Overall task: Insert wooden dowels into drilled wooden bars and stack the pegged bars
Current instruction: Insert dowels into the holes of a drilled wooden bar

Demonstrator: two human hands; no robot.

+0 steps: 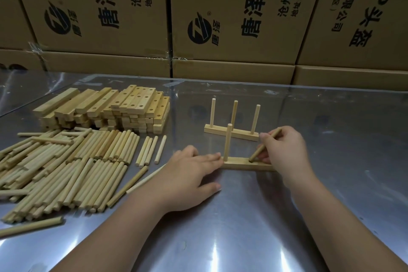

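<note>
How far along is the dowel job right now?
Done: one finished bar stands at the back with three upright dowels. In hand: the near bar has one seated dowel; the right hand grips a tilted dowel at its next hole while the left hand steadies the bar's end. Left: finishing that bar, the stack of drilled bars and the loose dowels; nothing is stacked yet.

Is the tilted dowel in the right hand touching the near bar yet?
Touching. The head view shows the tilted dowel, gripped by the right hand, with its lower end meeting the near bar on its top face; no gap shows.
</note>
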